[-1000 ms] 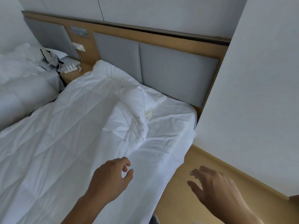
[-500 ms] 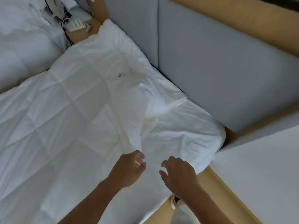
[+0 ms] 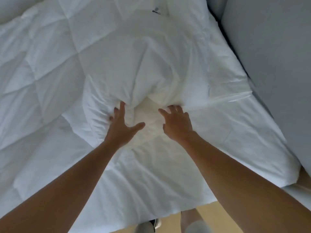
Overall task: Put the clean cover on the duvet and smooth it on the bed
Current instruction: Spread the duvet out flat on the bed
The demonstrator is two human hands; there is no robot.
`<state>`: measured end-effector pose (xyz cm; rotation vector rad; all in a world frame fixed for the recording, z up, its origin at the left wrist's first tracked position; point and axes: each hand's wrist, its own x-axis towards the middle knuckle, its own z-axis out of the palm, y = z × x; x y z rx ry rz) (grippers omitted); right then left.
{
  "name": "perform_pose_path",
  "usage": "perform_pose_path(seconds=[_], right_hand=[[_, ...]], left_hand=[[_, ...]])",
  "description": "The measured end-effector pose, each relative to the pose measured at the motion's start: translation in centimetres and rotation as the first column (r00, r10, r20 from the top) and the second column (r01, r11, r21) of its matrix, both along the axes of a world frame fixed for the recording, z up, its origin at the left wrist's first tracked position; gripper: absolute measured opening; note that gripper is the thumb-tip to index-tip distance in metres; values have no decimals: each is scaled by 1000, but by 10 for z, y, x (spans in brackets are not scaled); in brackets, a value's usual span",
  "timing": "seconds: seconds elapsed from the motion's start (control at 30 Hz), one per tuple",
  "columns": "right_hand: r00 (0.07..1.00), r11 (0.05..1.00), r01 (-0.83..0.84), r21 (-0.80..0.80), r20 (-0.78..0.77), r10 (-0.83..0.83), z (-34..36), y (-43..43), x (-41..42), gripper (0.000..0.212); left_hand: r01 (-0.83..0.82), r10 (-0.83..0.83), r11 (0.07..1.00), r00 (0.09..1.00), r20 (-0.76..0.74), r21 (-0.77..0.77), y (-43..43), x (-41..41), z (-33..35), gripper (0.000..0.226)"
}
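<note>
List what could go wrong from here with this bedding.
1. The left hand and right hand reach into a bunched fold; grabbing just one layer could drag it and deepen the wrinkles.
2. The duvet hangs over the bed's near edge, so a hard tug might slide it to the floor.

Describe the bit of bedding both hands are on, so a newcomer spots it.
Beside the grey headboard, a white quilted duvet lies spread. Both the left hand and right hand touch its raised, creased bunch; unlike the flat quilting around, it shows a yellowish patch.
</note>
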<state>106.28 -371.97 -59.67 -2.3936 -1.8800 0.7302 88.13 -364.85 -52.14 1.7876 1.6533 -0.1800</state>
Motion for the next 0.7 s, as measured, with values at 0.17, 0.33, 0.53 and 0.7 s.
perform_pose_path(seconds=[0.17,0.33,0.53,0.7], right_hand=[[988,999,46,-26,146,-42,-36,35,7,50],[990,964,136,230,-78,-121,-44,36,21,21],[997,985,-36,168,80,22,-31,-2,51,26],[976,997,-73,1,205,71,-22,-11,81,24]], left_hand=[[106,-102,994,981,-163,12,64,-6,-38,152],[98,-20,969,944,-329,225,94,-6,-73,144],[188,-2,927,869,-495,326,164,-33,-50,93],[284,31,869,787,-617,406,237,-73,-20,88]])
